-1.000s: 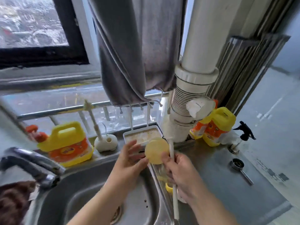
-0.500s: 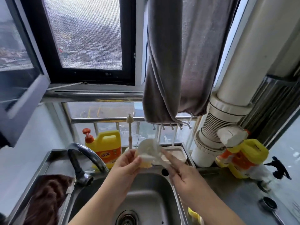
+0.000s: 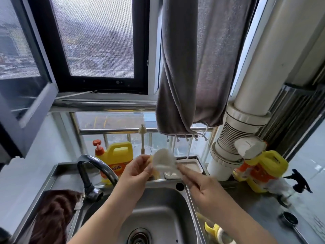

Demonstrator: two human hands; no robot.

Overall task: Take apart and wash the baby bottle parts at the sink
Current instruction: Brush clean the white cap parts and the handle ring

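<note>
Over the back rim of the sink (image 3: 190,199), my left hand (image 3: 136,173) pinches a round yellow bottle part (image 3: 155,172). Most of that part is hidden behind a white sponge brush head (image 3: 163,158), which is blurred and lies against it. My right hand (image 3: 200,185) grips the brush just below its head; the handle is hidden. More yellow and white bottle parts (image 3: 217,230) lie on the counter at the sink's right edge.
A curved faucet (image 3: 93,168) and a brown cloth (image 3: 52,215) are to the left. Behind stand a yellow detergent jug (image 3: 119,154), an upright brush (image 3: 142,140) and a white tray (image 3: 190,166). Yellow jugs (image 3: 263,169), a black sprayer (image 3: 299,182) and a metal cup (image 3: 288,221) are on the right.
Both hands shifted left from the counter edge to over the sink. The brush head now covers the yellow part, whose face was open to view before. The view tilted upward.
</note>
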